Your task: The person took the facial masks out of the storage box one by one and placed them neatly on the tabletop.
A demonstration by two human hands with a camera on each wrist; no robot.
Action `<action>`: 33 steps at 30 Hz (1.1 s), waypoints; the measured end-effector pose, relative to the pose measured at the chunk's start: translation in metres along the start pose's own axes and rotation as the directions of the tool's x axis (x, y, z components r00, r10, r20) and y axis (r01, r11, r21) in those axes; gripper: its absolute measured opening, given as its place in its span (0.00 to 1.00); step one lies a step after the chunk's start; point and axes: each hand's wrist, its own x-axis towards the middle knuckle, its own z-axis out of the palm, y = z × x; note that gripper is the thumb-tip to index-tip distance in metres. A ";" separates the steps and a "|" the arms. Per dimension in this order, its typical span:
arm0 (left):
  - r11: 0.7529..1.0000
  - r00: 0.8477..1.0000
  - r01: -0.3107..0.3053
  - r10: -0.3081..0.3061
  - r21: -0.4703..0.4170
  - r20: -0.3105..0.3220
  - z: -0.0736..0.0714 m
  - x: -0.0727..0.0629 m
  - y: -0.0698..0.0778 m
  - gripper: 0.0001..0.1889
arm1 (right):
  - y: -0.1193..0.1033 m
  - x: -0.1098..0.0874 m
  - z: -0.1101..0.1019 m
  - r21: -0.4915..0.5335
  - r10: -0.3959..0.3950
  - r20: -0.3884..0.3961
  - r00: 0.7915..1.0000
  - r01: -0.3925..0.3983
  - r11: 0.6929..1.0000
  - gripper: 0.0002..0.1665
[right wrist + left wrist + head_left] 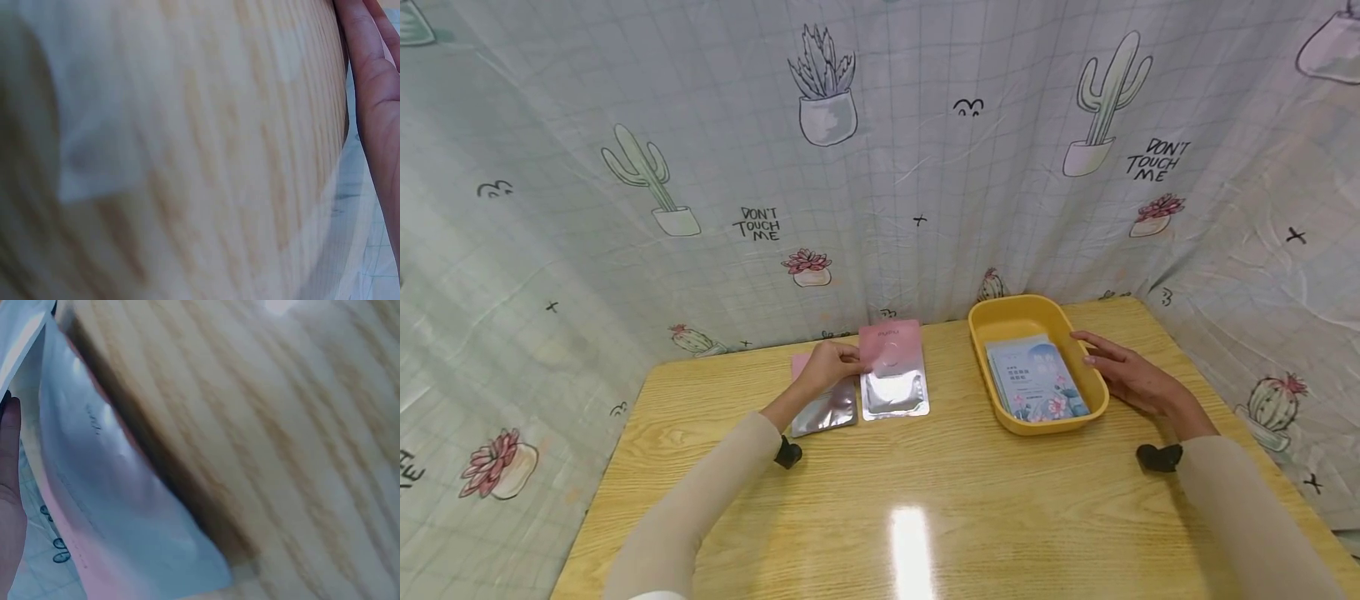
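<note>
far left on the tabletop (700, 450), just under my left forearm and hand: a flat pouch (833, 407), pink on top, silver below, partly hidden by me.

next, my left grip (829, 368): thumb and fingertips drawn together in a pinch at the left edge of a second pouch (897, 392), about midway up. this one is also pink above and shiny silver below, and it sits just right of the first, near the curtain (917, 258). whether it lies fully flat or is tipped up a little, i can't tell; the left wrist view is too close and blurred.

handling, my reckoning: light, thin, bendy foil, likely slick on the silver half. a pinch on one long edge should do, but the far side may sag or swing. better purchase probably on the edge seam than the smooth face; no need to squeeze hard, as the middle may be soft and could crease.

right of a bare stretch of wood: a yellow basket (1051, 427), with blue-and-white packets (1034, 379) lying inside, flowers printed on the top one.

far right, my right grip (1131, 377): fingers loosely extended, spread at the basket's right rim, not curled around anything. the basket looks stiff plastic; the rim seems the sensible place to steady it.
</note>
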 end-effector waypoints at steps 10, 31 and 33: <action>0.999 1.000 0.021 -0.021 0.037 -0.002 0.000 -0.010 -0.014 0.10 | 0.000 0.000 0.001 -0.013 -0.003 -0.026 1.000 0.003 1.000 0.31; 0.997 0.998 0.061 -0.062 -0.049 -0.006 -0.008 -0.019 -0.028 0.09 | 0.000 0.001 0.001 -0.017 0.004 -0.038 0.999 -0.005 1.000 0.32; 0.996 0.997 0.073 -0.074 -0.059 -0.018 -0.007 -0.019 -0.026 0.10 | 0.000 0.001 0.000 -0.028 0.009 -0.048 0.999 -0.010 1.000 0.32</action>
